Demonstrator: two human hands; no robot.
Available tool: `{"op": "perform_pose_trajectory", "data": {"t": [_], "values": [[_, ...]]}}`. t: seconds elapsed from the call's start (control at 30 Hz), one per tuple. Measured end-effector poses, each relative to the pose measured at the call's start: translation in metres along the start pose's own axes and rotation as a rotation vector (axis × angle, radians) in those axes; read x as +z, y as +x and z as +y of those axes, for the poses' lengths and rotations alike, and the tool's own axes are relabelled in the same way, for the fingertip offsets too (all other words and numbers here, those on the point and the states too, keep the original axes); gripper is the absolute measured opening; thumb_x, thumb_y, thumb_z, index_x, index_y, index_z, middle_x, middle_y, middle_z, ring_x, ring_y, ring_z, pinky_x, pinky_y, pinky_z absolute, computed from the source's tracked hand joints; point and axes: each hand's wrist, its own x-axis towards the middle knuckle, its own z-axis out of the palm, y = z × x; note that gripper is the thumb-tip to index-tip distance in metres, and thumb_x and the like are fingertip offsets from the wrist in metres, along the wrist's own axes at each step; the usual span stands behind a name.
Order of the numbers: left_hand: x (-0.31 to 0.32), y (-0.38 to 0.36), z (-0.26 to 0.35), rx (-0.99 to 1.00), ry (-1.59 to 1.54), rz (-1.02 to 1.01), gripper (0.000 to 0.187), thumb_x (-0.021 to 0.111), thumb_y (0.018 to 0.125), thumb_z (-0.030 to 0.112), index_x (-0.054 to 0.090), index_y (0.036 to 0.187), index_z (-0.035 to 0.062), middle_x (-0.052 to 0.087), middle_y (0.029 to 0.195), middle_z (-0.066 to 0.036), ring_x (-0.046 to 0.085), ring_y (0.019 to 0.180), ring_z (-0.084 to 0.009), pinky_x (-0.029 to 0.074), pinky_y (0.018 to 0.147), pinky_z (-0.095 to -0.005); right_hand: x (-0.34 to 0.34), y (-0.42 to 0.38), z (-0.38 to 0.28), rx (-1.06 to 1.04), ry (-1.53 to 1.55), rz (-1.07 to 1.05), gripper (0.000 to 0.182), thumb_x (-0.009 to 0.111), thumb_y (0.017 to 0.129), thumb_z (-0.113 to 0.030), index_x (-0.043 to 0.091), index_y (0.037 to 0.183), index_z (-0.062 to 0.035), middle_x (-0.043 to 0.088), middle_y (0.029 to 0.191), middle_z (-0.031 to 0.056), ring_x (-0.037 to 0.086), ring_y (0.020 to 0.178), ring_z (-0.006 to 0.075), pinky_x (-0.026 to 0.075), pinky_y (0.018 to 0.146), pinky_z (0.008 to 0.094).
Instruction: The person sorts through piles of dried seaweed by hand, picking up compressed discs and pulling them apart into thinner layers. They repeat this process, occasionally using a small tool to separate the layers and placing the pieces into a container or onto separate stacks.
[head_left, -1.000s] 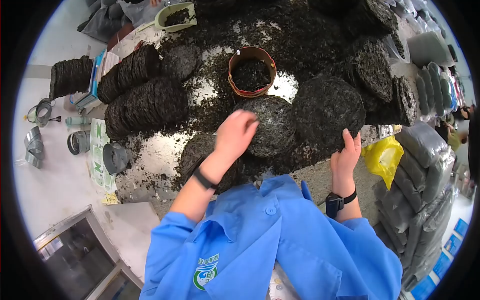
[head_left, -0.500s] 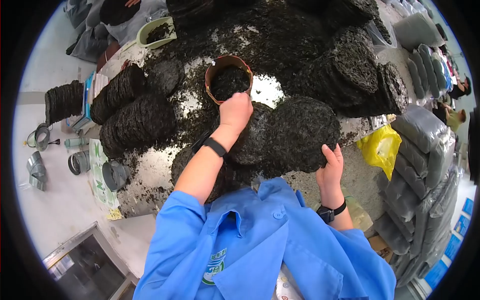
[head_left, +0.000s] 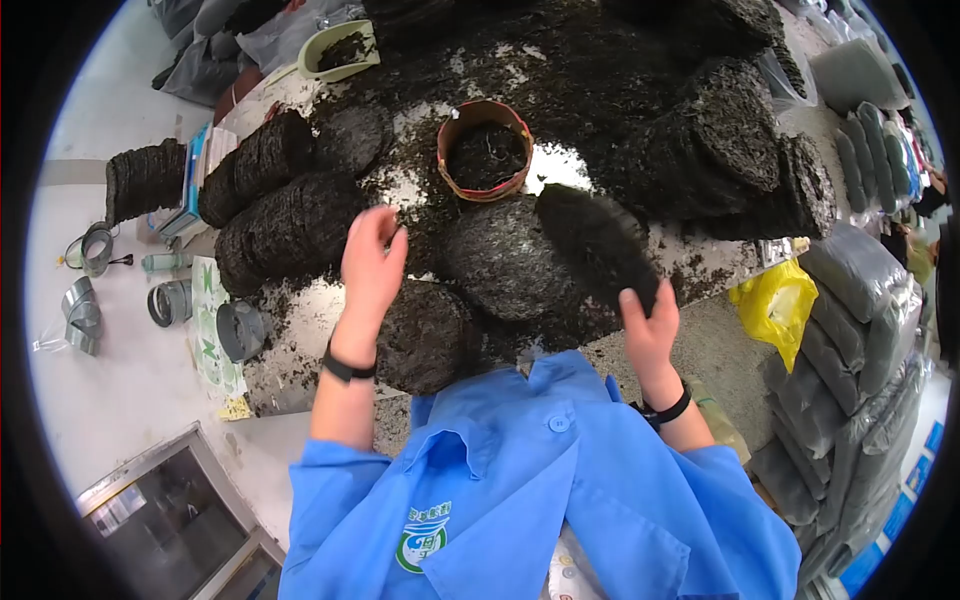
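Note:
My right hand (head_left: 651, 335) grips the lower edge of a round dark cake of dried seaweed (head_left: 597, 245), thumb on its near face. This cake is tilted up and slightly blurred. My left hand (head_left: 374, 265) is raised beside a row of stacked cakes, its fingers bent and apart with nothing in them. Another flat cake (head_left: 505, 258) lies on the table between my hands, and a browner one (head_left: 425, 337) lies close to my body. Just beyond stands a round reddish-brown tub (head_left: 484, 190) with loose dark shreds inside.
Rows of stacked cakes (head_left: 290, 232) stand on the left, with a taller pile (head_left: 705, 150) on the right. A pale green scoop (head_left: 338, 50) holds shreds at the back. Right of the table are a yellow plastic bag (head_left: 775, 305) and stacked filled bags (head_left: 850, 340).
My left hand has left the tub and moved left, its fingers now apart. My right hand has tilted the seaweed cake up on edge. The view has shifted slightly.

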Motion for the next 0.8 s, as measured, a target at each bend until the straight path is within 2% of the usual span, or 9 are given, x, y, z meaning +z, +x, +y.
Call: {"op": "perform_pose_trajectory", "data": {"t": [0.03, 0.1, 0.17, 0.37, 0.47, 0.63, 0.67, 0.7, 0.8], "values": [[-0.013, -0.027, -0.018, -0.065, 0.012, 0.025, 0.031, 0.070, 0.090, 0.009, 0.064, 0.120, 0.0040, 0.064, 0.106, -0.011, 0.064, 0.093, -0.0260, 0.052, 0.086, -0.0383, 0.015, 0.009, -0.009, -0.409, -0.112, -0.143, 0.040, 0.066, 0.090, -0.001, 0.062, 0.129, -0.0005, 0.065, 0.137, 0.0154, 0.060, 0.130, 0.0266, 0.046, 0.111, 0.0374], [-0.036, -0.085, -0.051, -0.225, 0.227, 0.010, 0.052, 0.078, 0.087, 0.022, 0.059, 0.129, -0.0030, 0.061, 0.119, -0.019, 0.060, 0.112, -0.0339, 0.048, 0.100, -0.0430, 0.032, 0.024, -0.019, -0.700, -0.679, -0.550, 0.055, 0.077, 0.079, -0.008, 0.062, 0.132, -0.0030, 0.057, 0.147, 0.0178, 0.049, 0.143, 0.0338, 0.037, 0.120, 0.0469], [-0.042, -0.136, -0.076, -0.406, 0.345, -0.029, 0.082, 0.086, 0.078, 0.038, 0.052, 0.136, -0.0099, 0.056, 0.131, -0.026, 0.055, 0.124, -0.0416, 0.044, 0.108, -0.0480, 0.053, 0.009, -0.004, -0.654, -0.740, -0.646, 0.065, 0.084, 0.071, -0.015, 0.063, 0.132, -0.0048, 0.052, 0.152, 0.0168, 0.043, 0.146, 0.0369, 0.031, 0.122, 0.0546], [-0.024, -0.161, -0.064, -0.533, 0.314, -0.120, 0.085, 0.092, 0.071, 0.035, 0.054, 0.135, -0.0064, 0.058, 0.127, -0.023, 0.055, 0.122, -0.0404, 0.045, 0.105, -0.0484, 0.119, -0.039, 0.024, -0.786, -0.551, -0.921, 0.084, 0.087, 0.066, -0.017, 0.053, 0.141, -0.0018, 0.048, 0.153, 0.0173, 0.042, 0.146, 0.0336, 0.030, 0.125, 0.0516], [-0.030, -0.167, -0.075, -0.387, 0.385, 0.034, 0.078, 0.094, 0.068, 0.030, 0.055, 0.126, -0.0048, 0.060, 0.118, -0.020, 0.059, 0.112, -0.0380, 0.049, 0.097, -0.0464, 0.147, -0.038, 0.028, -0.568, -0.596, -0.928, 0.103, 0.090, 0.061, -0.013, 0.042, 0.151, -0.0011, 0.044, 0.157, 0.0173, 0.037, 0.149, 0.0345, 0.025, 0.126, 0.0523], [-0.049, -0.168, -0.097, -0.676, -0.197, -0.045, 0.063, 0.094, 0.071, 0.026, 0.052, 0.111, 0.0004, 0.061, 0.105, -0.009, 0.060, 0.095, -0.0214, 0.050, 0.083, -0.0381, 0.159, -0.047, 0.017, -0.593, -0.629, -0.878, 0.109, 0.093, 0.060, -0.020, 0.041, 0.154, -0.0068, 0.043, 0.156, 0.0191, 0.037, 0.148, 0.0374, 0.023, 0.125, 0.0560], [-0.052, -0.169, -0.100, -0.767, -0.344, -0.068, 0.056, 0.084, 0.087, 0.031, 0.054, 0.123, 0.0002, 0.063, 0.115, -0.008, 0.060, 0.104, -0.0176, 0.051, 0.089, -0.0355, 0.163, -0.048, 0.013, -0.642, -0.727, -0.884, 0.108, 0.094, 0.059, -0.023, 0.042, 0.154, -0.0088, 0.042, 0.156, 0.0202, 0.037, 0.147, 0.0392, 0.023, 0.125, 0.0572], [-0.055, -0.166, -0.095, -0.764, -0.351, -0.061, 0.056, 0.084, 0.087, 0.031, 0.054, 0.123, 0.0002, 0.063, 0.115, -0.008, 0.060, 0.104, -0.0176, 0.051, 0.089, -0.0355, 0.166, -0.048, 0.011, -0.650, -0.733, -0.885, 0.108, 0.094, 0.059, -0.023, 0.042, 0.154, -0.0088, 0.042, 0.156, 0.0202, 0.037, 0.147, 0.0392, 0.023, 0.125, 0.0572], [-0.061, -0.162, -0.076, -0.743, -1.344, -0.044, 0.069, 0.054, 0.105, 0.052, 0.039, 0.154, 0.0049, 0.054, 0.148, -0.012, 0.053, 0.134, -0.0238, 0.042, 0.114, -0.0395, 0.173, -0.051, 0.006, -0.628, -0.706, -0.868, 0.101, 0.094, 0.060, -0.029, 0.049, 0.149, -0.0105, 0.042, 0.154, 0.0221, 0.039, 0.144, 0.0420, 0.026, 0.122, 0.0591]]}}
